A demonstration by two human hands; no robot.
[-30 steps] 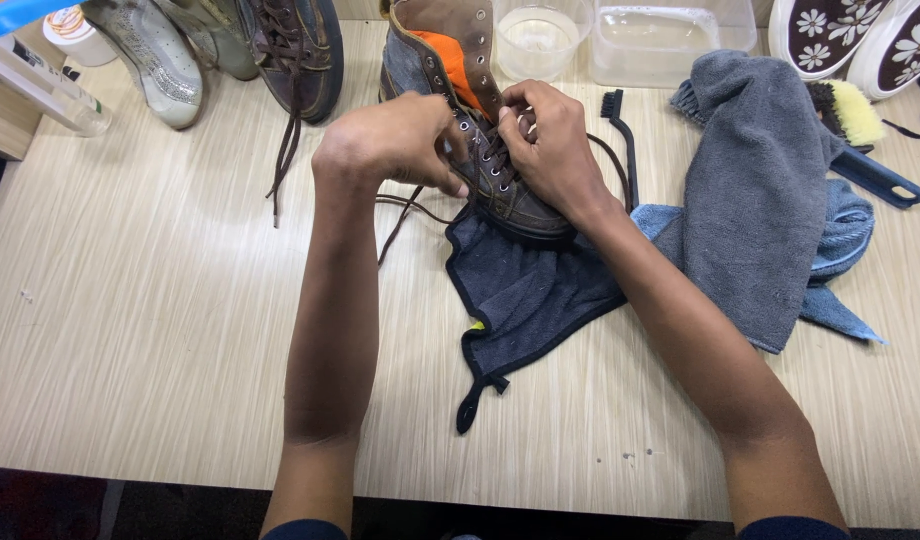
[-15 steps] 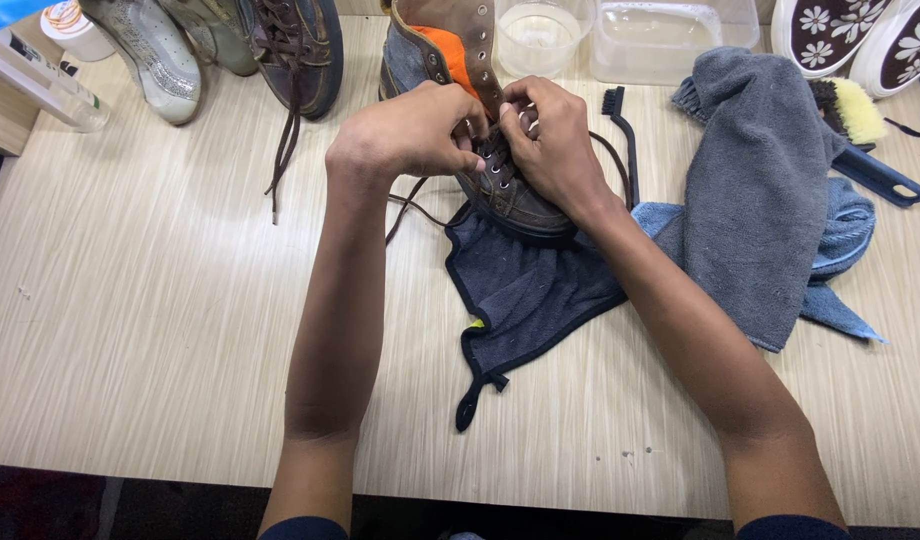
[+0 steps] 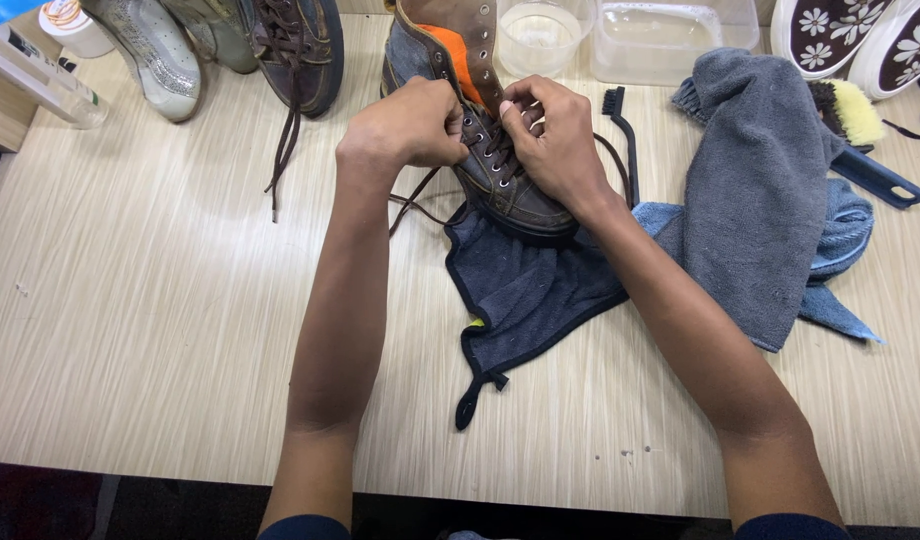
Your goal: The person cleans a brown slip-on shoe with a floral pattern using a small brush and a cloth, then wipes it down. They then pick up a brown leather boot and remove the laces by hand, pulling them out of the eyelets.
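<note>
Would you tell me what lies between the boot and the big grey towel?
In the head view, a narrow black brush lies between the boot and grey towel.

Both forearms are bare from wrist to above the elbow. Dark navy sleeve edges show at the upper arms. The left hand (image 3: 412, 122) and right hand (image 3: 555, 140) carry no gloves, rings or watch.

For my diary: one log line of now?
left hand: pinching lace | right hand: pinching lace | brown boot: on dark cloth

The left hand (image 3: 410, 125) and right hand (image 3: 550, 140) grip the dark laces (image 3: 492, 150) of a brown leather high-top boot (image 3: 500, 185). The boot rests on a dark blue cloth (image 3: 525, 290).
</note>
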